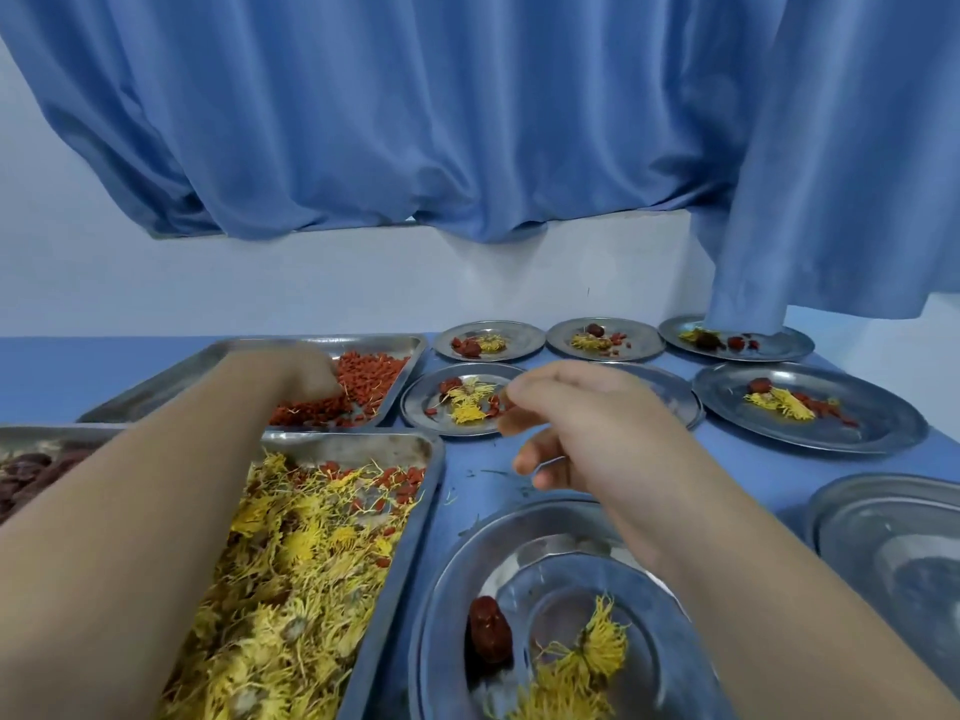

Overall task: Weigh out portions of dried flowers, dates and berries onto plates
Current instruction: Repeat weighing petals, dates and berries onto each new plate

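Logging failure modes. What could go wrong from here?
The right hand hovers at the rim of the filled plate; berries released there may land on the table.
The left hand digs in the berry tray, its forearm over the flower tray, which already holds stray berries; more may fall in.
The near plate shows no berries; it may get skipped.

Trays: three, namely berry tray (400,344), flower tray (423,459), date tray (36,432)
Plates (831,448): eight
Hands: two, left hand (306,376) and right hand (587,423)
Dates on the nearest plate (441,589): one
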Demonstrator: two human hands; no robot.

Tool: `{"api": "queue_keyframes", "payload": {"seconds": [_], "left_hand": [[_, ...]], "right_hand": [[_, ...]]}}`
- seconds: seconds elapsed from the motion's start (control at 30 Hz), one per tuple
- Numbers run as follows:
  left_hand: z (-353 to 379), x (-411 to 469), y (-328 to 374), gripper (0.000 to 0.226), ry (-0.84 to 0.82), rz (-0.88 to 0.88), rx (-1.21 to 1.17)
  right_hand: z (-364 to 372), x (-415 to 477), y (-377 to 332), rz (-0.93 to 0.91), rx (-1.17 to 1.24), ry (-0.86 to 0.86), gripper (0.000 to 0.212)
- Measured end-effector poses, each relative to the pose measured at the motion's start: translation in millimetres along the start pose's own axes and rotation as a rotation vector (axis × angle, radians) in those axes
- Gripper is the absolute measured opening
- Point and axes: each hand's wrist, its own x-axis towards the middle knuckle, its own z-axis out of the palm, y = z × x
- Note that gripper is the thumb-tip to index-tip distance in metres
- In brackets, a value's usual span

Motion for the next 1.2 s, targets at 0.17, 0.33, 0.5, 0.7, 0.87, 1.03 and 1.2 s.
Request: {"api": "queue_keyframes", "payload": {"seconds": [0.17, 0.33, 0.5, 0.7, 0.87, 1.03, 1.2], "left_hand": [[21, 18, 14, 0.044, -0.034, -0.04, -0.011], [27, 24, 19, 0.034, -0.092, -0.012, -0.033], [11, 27, 12, 0.021, -0.152, 0.0, -0.246], [4, 29, 6, 0.034, -0.233, -0.036, -0.336], [10, 22, 21, 0.053, -0.27, -0.053, -0.23], [18, 22, 24, 0.032, -0.156, -0.047, -0.194], [19, 22, 19, 0.021, -0.151, -0.052, -0.261]], "right_hand": [[-14, 1, -4, 0.012, 0.084, 0.054, 0.01], [-14, 4, -1, 0.049, 0.086, 0.088, 0.011], [-11, 3, -1, 0.06, 0.063, 0.064, 0.011], [-12, 2, -4, 0.063, 0.055, 0.076, 0.012], [-11, 2, -4, 0.069, 0.037, 0.074, 0.012], [-12, 2, -4, 0.069, 0.031, 0.068, 0.013], [-12, 2, -3, 0.069, 0.018, 0.061, 0.014]]}}
